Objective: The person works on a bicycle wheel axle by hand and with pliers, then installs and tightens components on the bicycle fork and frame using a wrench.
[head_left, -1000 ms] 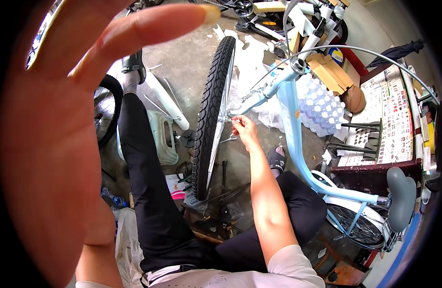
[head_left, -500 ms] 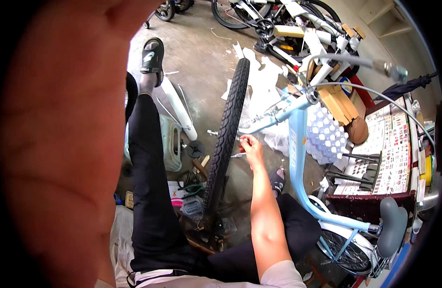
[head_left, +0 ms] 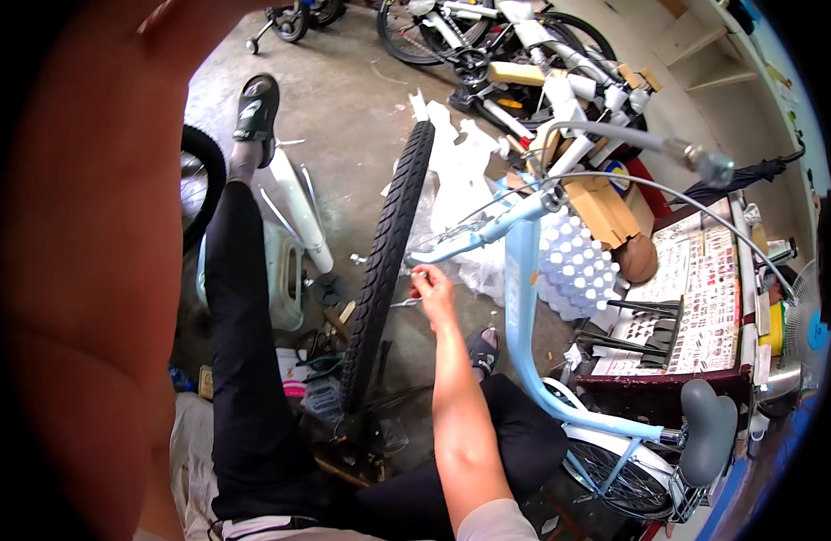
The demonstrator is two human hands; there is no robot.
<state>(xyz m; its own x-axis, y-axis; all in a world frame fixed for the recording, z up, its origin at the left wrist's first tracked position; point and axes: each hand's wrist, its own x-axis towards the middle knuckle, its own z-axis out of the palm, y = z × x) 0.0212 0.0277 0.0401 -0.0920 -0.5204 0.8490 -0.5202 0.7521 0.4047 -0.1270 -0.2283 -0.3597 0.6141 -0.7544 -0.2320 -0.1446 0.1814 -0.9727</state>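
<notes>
Fingers of the left hand [head_left: 91, 270] run mostly out of view, so whether they are spread or pressed together cannot be told; this hand looms blurred before the camera and blocks the whole left side. Past its edge shows part of a dark tyre [head_left: 212, 176], with a pale plastic sack [head_left: 192, 451] lower down. Next comes the black-trousered leg [head_left: 244, 352], stretched across the floor, partly covering a translucent container [head_left: 286, 279]. A white tube [head_left: 303, 216] lies just right of the shin, and green-handled pliers [head_left: 325, 364] lie among clutter nearer the body.

The upright wheel [head_left: 386, 270] stands between that clutter and the right hand [head_left: 436, 296], its tyre hiding most of the hub. Right thumb and fingertips pinch a small pale part [head_left: 422, 274], too tiny to identify, just below the fork end of the light-blue bicycle frame [head_left: 522, 302]. White wrapping [head_left: 460, 167] lies beyond, backed by a heap of bicycle parts [head_left: 560, 90]. Farther right are packed bottles [head_left: 573, 270], an open carton [head_left: 600, 212], a brown ball [head_left: 637, 259], a loose cable crossing above, the grey saddle [head_left: 707, 433] and a red-edged desk [head_left: 650, 388].
</notes>
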